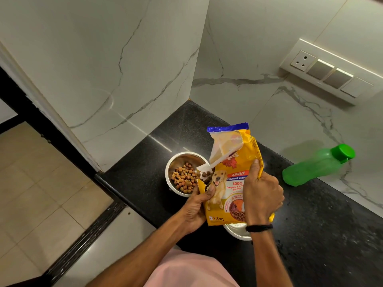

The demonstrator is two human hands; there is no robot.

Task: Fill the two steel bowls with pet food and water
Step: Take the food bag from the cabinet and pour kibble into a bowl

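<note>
A yellow pet food bag (234, 183) is tilted over a steel bowl (178, 160) on the black counter, its torn corner at the bowl's right rim. Brown kibble (184, 179) lies in that bowl and some shows at the bag's opening. My left hand (196, 208) grips the bag's lower left edge, thumb on the front. My right hand (262, 195) grips the bag's right side. A second steel bowl (236, 232) sits nearer me, mostly hidden under the bag and my right wrist; its contents are not visible. A green water bottle (317, 165) with its cap on lies on its side to the right.
The black granite counter (321, 235) runs from the corner toward the lower right, with marble walls behind and left. A switch panel (329, 71) is on the right wall. The counter's left edge (116, 193) drops to a tiled floor.
</note>
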